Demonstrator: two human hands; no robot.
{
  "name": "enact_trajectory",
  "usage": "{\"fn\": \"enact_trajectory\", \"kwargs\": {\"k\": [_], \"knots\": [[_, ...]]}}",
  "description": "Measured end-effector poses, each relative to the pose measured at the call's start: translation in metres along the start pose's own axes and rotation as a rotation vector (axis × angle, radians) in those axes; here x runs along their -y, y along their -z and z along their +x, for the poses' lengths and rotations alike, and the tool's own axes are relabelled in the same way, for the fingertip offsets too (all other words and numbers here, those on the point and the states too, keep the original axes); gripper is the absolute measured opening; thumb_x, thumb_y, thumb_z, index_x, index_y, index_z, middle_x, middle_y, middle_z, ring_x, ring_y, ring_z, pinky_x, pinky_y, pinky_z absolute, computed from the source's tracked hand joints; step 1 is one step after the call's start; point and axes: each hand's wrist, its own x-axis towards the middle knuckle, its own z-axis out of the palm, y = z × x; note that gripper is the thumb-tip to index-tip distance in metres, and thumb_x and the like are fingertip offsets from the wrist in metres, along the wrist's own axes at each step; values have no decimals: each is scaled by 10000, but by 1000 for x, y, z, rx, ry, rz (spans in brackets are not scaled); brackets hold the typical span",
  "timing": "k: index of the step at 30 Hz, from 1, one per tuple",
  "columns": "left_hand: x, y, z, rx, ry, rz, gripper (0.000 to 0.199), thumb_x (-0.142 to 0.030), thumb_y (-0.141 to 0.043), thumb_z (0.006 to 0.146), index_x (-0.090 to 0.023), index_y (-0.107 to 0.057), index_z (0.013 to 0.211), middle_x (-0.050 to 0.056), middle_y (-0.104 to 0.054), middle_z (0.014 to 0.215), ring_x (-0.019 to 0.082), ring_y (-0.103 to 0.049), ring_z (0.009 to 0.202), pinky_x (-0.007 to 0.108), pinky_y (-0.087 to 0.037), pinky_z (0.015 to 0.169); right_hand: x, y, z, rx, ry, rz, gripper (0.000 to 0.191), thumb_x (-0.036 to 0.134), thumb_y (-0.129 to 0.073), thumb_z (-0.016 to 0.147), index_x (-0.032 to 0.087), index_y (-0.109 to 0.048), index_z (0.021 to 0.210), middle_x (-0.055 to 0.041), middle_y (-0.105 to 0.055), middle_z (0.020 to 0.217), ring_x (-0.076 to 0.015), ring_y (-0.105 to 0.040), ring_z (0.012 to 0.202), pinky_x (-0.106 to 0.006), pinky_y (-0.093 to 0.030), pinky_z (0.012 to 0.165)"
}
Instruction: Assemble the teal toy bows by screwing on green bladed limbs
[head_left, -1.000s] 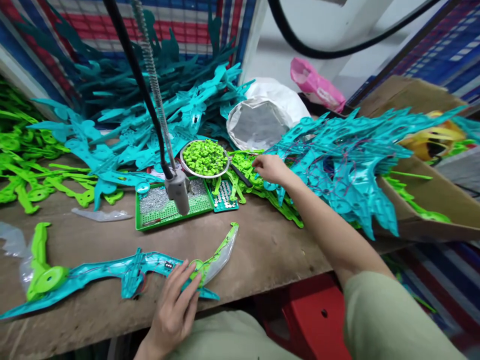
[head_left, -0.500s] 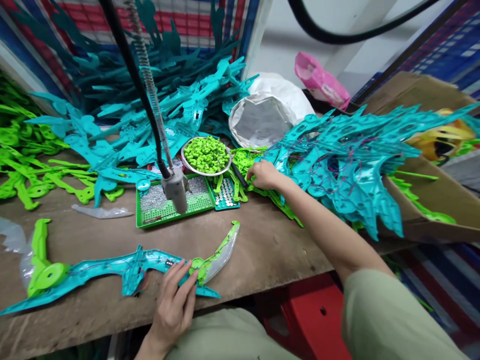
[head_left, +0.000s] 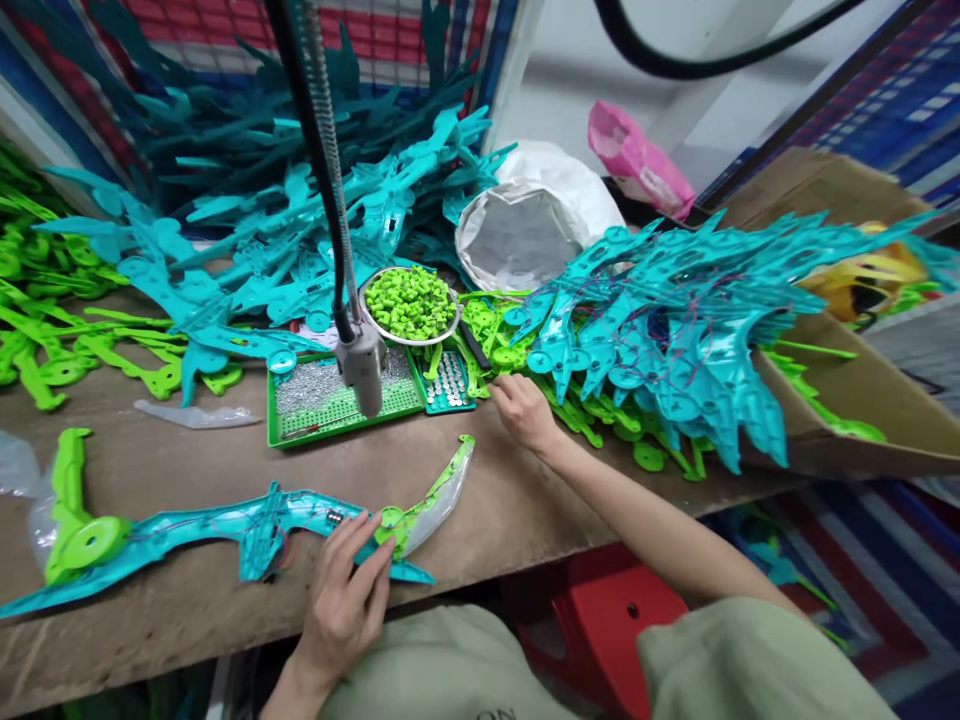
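A teal plastic bow-shaped shell [head_left: 195, 535] lies along the front of the table, with thin wires and a small dark circuit piece inside. A green arm with a round hub [head_left: 94, 540] sits at its left end; at its right end is a curved green arm [head_left: 420, 515] with a clear plastic strip [head_left: 442, 510]. My left hand [head_left: 349, 580] lies over the shell's right end, its fingers stretched out. My right hand [head_left: 523, 412] is closed above the table, beside a black handle [head_left: 474, 346] and green parts; whatever its fingertips hold is hidden.
A bowl of small green pieces [head_left: 411, 305] stands behind a green tray of screws [head_left: 322, 435] and a small tray of silver discs [head_left: 450, 380]. A hanging screwdriver [head_left: 362, 375] dangles over the screws. Wired teal shells [head_left: 660, 320] are piled at right, beside a cardboard box [head_left: 862, 400].
My right hand has drawn back toward me from the green parts below the wired teal pile. My left hand stays on the shell. The view has shifted slightly.
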Motion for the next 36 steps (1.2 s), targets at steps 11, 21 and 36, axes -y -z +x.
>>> {"fn": "enact_trajectory", "kwargs": {"k": [11, 21, 36], "knots": [[2, 0, -2, 6, 9, -8, 406, 44, -610, 882, -164, -662, 1227, 162, -638, 1323, 303, -605, 1297, 491, -555, 1059, 1, -12, -33, -109, 75, 81, 347, 150, -396, 1033, 213, -737, 1037, -118, -719, 1056, -229, -550, 931, -380, -397, 823], [3, -2, -2, 1, 15, 11, 394, 15, -596, 911, -201, -659, 1235, 142, -652, 1313, 287, -633, 1269, 467, -593, 1016, 10, 3, -30, -90, 167, 167, 272, 173, -535, 925, 192, -703, 1139, -120, -681, 1053, -249, -542, 947, -389, -407, 850], [2, 1, 0, 3, -6, -1, 372, 37, -589, 914, -171, -660, 1214, 161, -630, 1319, 280, -623, 1266, 446, -586, 1010, 15, -5, -28, -289, -156, 322, 231, 226, -502, 965, 221, -723, 1033, -133, -717, 977, -230, -704, 939, -355, -596, 827]]}}
